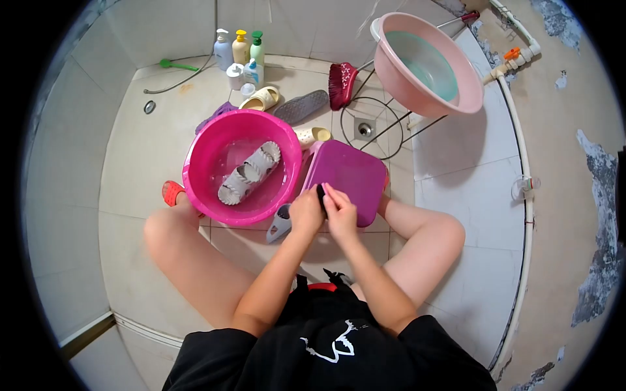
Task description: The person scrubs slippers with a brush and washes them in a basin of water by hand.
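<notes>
My left hand (306, 211) and my right hand (342, 214) meet over the near edge of a purple stool (352, 173). Both are closed around a small black object (321, 197), mostly covered by my fingers, so its kind does not show. A bright pink basin (195, 171) stands to the left of the stool. Inside it, in shallow water, lies a pair of light grey sandals (249, 173). Just below my left hand, a grey-blue slipper (279, 225) rests on the floor between basin and stool.
Behind the basin are yellow clogs (261, 99), a dark grey slipper (301, 106) and a purple slipper (215, 116). Several pump bottles (240, 49) line the back wall. A pink basin (427, 62) sits on a metal stand beside a red brush (342, 86). A floor drain (365, 129) lies below.
</notes>
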A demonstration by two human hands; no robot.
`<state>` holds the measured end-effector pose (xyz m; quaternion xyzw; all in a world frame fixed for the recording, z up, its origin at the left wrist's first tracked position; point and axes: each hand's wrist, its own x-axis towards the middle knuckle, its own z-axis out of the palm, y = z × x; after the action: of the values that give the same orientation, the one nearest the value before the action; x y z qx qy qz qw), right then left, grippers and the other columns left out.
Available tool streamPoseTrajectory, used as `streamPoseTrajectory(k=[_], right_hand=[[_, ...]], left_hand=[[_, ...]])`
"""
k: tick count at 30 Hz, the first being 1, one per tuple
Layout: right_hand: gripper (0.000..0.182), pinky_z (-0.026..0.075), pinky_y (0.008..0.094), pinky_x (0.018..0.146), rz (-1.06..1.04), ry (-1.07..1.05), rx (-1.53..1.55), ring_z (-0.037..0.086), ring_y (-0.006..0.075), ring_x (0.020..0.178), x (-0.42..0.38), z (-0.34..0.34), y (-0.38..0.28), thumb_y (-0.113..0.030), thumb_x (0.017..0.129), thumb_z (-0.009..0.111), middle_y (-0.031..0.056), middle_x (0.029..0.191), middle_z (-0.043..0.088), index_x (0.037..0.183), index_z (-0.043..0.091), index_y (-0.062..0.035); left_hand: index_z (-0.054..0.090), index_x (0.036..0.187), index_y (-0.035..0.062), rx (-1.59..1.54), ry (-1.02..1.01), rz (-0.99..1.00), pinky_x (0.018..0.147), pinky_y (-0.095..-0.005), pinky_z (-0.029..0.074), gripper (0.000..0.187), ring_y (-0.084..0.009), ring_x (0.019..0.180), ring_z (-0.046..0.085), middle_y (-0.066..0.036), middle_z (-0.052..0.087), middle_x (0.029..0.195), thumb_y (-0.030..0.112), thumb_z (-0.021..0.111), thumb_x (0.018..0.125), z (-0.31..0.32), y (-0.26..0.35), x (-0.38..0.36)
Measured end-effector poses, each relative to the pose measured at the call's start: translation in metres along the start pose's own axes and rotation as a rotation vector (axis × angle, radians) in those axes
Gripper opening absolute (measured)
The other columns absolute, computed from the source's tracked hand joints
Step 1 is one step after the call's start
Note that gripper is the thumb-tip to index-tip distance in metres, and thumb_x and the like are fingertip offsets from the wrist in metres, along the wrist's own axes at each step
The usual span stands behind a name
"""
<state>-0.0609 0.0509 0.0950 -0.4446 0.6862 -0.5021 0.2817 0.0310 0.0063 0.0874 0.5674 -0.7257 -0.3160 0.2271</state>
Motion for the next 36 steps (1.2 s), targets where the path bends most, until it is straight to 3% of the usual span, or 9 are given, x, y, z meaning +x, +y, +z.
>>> streamPoseTrajectory(k=[8, 13, 16, 19, 21, 26, 31, 33, 36], right_hand=[[0.028, 0.048, 0.0357, 0.082, -0.073, 0.054, -0.240, 0.060, 0.0277, 0.092, 0.046, -0.018, 0.009, -0.014, 0.086, 0.061, 0.0160, 0.107, 0.062, 0.112, 0.066, -0.0061], [0.029, 0.048, 0.0292, 0.079, -0.226, 0.081, -0.075, 0.058, 0.0200, 0.093, -0.001, -0.016, -0.088, -0.009, 0.088, 0.060, 0.0111, 0.106, 0.058, 0.116, 0.065, -0.0091], [0.031, 0.048, 0.0308, 0.076, -0.389, 0.016, -0.220, 0.057, 0.0232, 0.087, -0.016, -0.004, -0.113, -0.007, 0.084, 0.063, 0.0121, 0.105, 0.056, 0.114, 0.067, -0.0112], [0.026, 0.048, 0.0320, 0.079, -0.148, -0.002, -0.256, 0.058, 0.0243, 0.090, 0.038, -0.010, -0.067, -0.011, 0.083, 0.064, 0.0142, 0.102, 0.058, 0.109, 0.069, -0.0100], [0.027, 0.048, 0.0339, 0.079, -0.280, 0.100, -0.214, 0.059, 0.0246, 0.088, 0.035, -0.018, -0.079, -0.010, 0.084, 0.063, 0.0137, 0.101, 0.058, 0.111, 0.068, -0.0069], [0.027, 0.048, 0.0374, 0.080, -0.291, -0.026, -0.303, 0.057, 0.0283, 0.094, -0.044, -0.002, -0.138, -0.009, 0.083, 0.063, 0.0130, 0.104, 0.055, 0.109, 0.069, -0.0120], [0.027, 0.046, 0.0412, 0.080, -0.239, 0.063, -0.539, 0.056, 0.0328, 0.091, 0.022, 0.016, -0.111, -0.017, 0.085, 0.060, 0.0151, 0.103, 0.054, 0.110, 0.067, -0.0103], [0.028, 0.047, 0.0386, 0.080, -0.156, 0.021, -0.445, 0.057, 0.0312, 0.088, 0.069, -0.001, -0.056, -0.016, 0.085, 0.061, 0.0157, 0.102, 0.054, 0.111, 0.067, -0.0074], [0.026, 0.047, 0.0329, 0.075, -0.202, 0.104, -0.263, 0.057, 0.0247, 0.084, 0.018, -0.015, -0.117, -0.012, 0.086, 0.061, 0.0143, 0.099, 0.054, 0.112, 0.067, -0.0063]], left_hand=[[0.055, 0.116, 0.0041, -0.321, 0.098, 0.203, 0.076, -0.0388, 0.052, 0.048, -0.0342, 0.089, 0.065, -0.019, 0.066, 0.098, 0.008, 0.074, 0.073, -0.053, 0.029, -0.027], [0.047, 0.125, 0.0072, -0.443, 0.207, 0.026, 0.075, -0.0391, 0.053, 0.062, -0.0330, 0.092, 0.066, -0.017, 0.067, 0.100, 0.006, 0.076, 0.071, -0.082, 0.025, -0.025], [0.045, 0.129, 0.0044, -0.400, 0.258, 0.211, 0.079, -0.0383, 0.052, 0.060, -0.0321, 0.097, 0.064, -0.016, 0.066, 0.104, 0.001, 0.070, 0.074, -0.088, 0.033, -0.034], [0.046, 0.129, 0.0037, -0.449, 0.327, 0.420, 0.080, -0.0371, 0.052, 0.062, -0.0311, 0.098, 0.064, -0.015, 0.066, 0.107, 0.000, 0.071, 0.072, -0.094, 0.037, -0.040], [0.043, 0.131, 0.0033, -0.442, 0.364, 0.451, 0.081, -0.0368, 0.052, 0.067, -0.0306, 0.099, 0.064, -0.014, 0.066, 0.108, 0.000, 0.071, 0.070, -0.097, 0.038, -0.031], [0.037, 0.138, 0.0025, -0.433, 0.365, 0.342, 0.079, -0.0387, 0.051, 0.076, -0.0322, 0.097, 0.063, -0.014, 0.066, 0.106, 0.007, 0.071, 0.070, -0.082, 0.030, -0.029], [0.044, 0.133, 0.0025, -0.493, 0.363, 0.210, 0.085, -0.0399, 0.048, 0.067, -0.0323, 0.099, 0.062, -0.013, 0.067, 0.105, 0.008, 0.071, 0.072, -0.077, 0.026, -0.033], [0.043, 0.134, 0.0034, -0.438, 0.454, 0.346, 0.093, -0.0401, 0.044, 0.067, -0.0321, 0.100, 0.061, -0.012, 0.067, 0.105, 0.007, 0.071, 0.073, -0.082, 0.027, -0.036], [0.045, 0.133, 0.0061, -0.490, 0.466, 0.309, 0.091, -0.0383, 0.045, 0.068, -0.0291, 0.100, 0.062, -0.011, 0.068, 0.104, 0.002, 0.071, 0.071, -0.079, 0.019, -0.026]])
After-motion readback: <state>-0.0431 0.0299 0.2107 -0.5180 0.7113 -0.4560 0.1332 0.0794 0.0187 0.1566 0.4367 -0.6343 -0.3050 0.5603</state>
